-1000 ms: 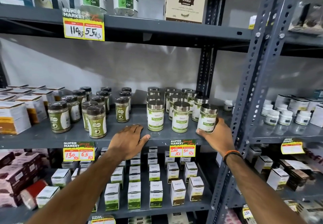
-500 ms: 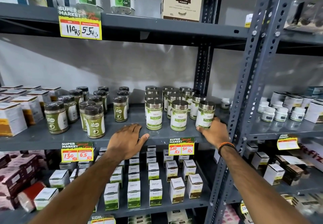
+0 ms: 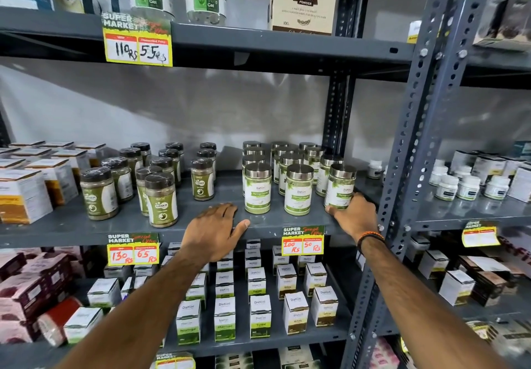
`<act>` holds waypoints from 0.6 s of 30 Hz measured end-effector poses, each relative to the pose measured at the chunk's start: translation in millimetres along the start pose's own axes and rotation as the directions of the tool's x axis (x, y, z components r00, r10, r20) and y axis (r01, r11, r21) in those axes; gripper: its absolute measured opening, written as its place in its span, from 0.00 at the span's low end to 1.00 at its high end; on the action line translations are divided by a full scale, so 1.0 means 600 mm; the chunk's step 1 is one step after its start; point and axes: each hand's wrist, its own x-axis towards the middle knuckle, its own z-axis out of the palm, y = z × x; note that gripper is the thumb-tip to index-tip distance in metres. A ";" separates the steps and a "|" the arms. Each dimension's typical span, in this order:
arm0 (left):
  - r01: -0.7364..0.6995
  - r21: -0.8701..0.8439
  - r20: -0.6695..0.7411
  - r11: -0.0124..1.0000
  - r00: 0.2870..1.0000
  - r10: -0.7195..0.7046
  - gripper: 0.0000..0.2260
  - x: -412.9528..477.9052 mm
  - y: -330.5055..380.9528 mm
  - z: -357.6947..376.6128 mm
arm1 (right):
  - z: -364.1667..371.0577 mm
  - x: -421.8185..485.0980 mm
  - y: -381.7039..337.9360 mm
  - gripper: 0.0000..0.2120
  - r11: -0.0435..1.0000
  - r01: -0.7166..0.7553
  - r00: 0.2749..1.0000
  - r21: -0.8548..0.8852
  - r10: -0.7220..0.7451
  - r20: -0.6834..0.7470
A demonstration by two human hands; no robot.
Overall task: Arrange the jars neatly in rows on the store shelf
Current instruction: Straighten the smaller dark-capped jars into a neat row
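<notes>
The left hand point(image 3: 214, 229) lies flat on the front edge of the grey shelf point(image 3: 71, 225), its grip spread and holding nothing. The right hand point(image 3: 355, 214) curls its grip around the base of the front right silver-lidded jar point(image 3: 340, 186). Behind it, matching jars point(image 3: 280, 157) stand in rows, dark-lidded jars point(image 3: 161, 199) to their left.

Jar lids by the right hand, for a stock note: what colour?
Shiny silver metal lids, clearest in the head view.

Both forearms bare, no sleeves. Right wrist: braided orange-and-black cord bracelet point(image 3: 370, 237). Left hand point(image 3: 214, 232): no rings, nothing worn.
</notes>
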 end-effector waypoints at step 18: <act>-0.067 -0.037 -0.087 0.997 0.994 0.064 0.32 -0.066 0.010 -0.153 | -0.034 -0.135 -0.149 0.28 0.952 0.290 0.952 0.093 -0.277 -0.130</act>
